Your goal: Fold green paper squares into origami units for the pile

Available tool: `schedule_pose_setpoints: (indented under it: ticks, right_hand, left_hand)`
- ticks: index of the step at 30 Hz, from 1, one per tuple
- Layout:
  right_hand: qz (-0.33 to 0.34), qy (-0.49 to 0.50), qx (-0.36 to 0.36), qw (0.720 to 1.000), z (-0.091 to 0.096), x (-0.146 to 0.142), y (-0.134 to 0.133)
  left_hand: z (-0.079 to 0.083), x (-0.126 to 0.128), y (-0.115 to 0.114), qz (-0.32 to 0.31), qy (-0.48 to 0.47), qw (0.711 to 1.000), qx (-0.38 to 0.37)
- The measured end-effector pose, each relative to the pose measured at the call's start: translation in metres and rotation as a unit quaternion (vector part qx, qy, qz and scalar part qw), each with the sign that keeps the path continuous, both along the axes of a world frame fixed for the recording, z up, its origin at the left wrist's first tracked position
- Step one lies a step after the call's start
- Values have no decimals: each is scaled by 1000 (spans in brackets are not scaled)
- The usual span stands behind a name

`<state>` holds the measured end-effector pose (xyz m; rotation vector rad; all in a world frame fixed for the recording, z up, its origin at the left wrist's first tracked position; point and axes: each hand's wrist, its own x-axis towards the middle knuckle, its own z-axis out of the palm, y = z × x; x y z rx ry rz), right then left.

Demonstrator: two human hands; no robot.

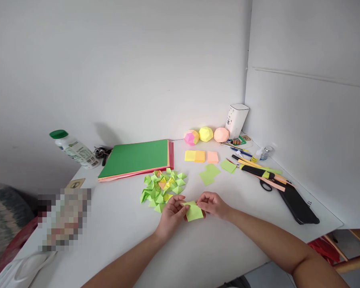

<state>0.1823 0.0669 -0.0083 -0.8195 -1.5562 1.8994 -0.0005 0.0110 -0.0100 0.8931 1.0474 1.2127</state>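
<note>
White desk [123, 232], room corner. Left hand [171, 214] and right hand [213, 204] each pinch one green paper square [194, 212], partly creased, just in front of the pile of folded units [163, 186]. Many units done; right of the pile, flat green squares [210, 174] lie unfolded.

Paper [195, 213] corners under fingers [177, 206], pixelated patch [63, 218] — unreadable

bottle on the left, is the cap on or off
On: the green cap sits on the neck of the bottle, closing it.
</note>
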Motion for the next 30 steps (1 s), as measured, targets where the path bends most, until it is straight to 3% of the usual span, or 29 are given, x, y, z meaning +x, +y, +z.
schedule_pose_setpoints:
  ticks: [5,15,24,30]
  right_hand:
    - [-18,-18,7,1000,-1,-1,1]
    - [2,-42,28,999,-9,-4,1]
    - [10,-76,46,996,0,-4,0]
    - [21,-83,50,995,0,-3,-2]
  left_hand:
    - [-4,-2,-1,-30,45,998,28]
    - [-5,3,-6,-67,28,993,92]
    - [-10,-2,-3,-47,159,975,147]
    - [-8,-2,-4,-50,152,978,138]
